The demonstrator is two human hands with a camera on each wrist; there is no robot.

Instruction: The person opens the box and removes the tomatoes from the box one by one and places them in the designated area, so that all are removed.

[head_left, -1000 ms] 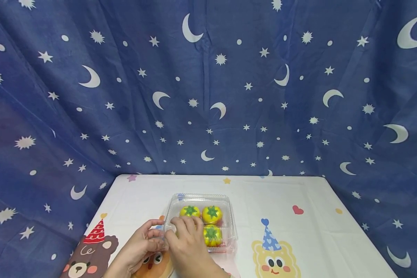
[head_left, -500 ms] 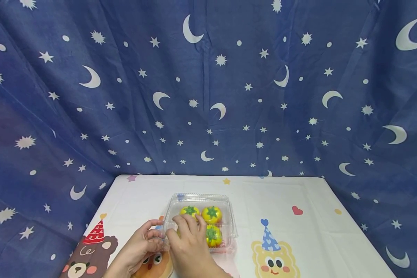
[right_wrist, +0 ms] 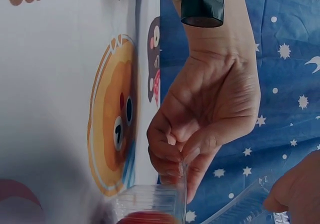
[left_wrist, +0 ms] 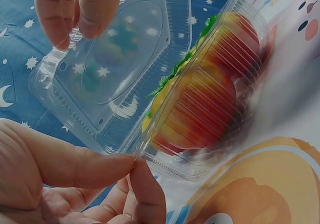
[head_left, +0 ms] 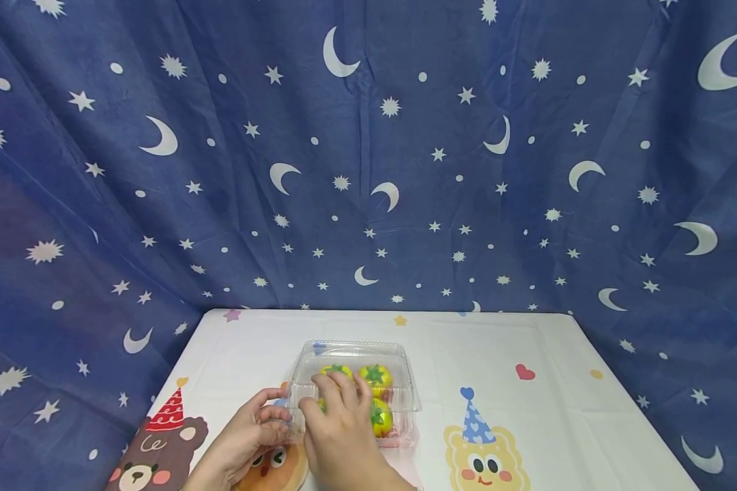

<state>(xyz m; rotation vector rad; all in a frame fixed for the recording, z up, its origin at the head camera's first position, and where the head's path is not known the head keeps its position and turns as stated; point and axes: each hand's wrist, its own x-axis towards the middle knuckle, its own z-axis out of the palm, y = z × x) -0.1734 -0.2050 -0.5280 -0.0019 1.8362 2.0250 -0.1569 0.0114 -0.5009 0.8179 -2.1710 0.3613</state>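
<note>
A hinged clear plastic clamshell box (head_left: 402, 438) sits on the table, holding several yellow-and-red fruits (head_left: 375, 376) with green star-shaped leaf tops. Its lid (left_wrist: 75, 101) is tilted up from the base in the left wrist view. My left hand (head_left: 252, 433) pinches the base's rim at the left front corner between thumb and forefinger. Over the front of the box, my right hand (head_left: 347, 429) holds the lid's edge, its fingertips bent over the rim. The right hand hides part of the front-left fruit in the head view.
A white cloth (head_left: 467, 354) printed with cartoon animals covers the table. Behind it and at the sides hangs a blue curtain (head_left: 368, 150) with moons and stars. In the right wrist view, a dark device (right_wrist: 202, 6) is strapped to the left wrist.
My right hand has moved slightly up and to the right, and the lid's front edge has risen with it. The left hand keeps its place on the rim.
</note>
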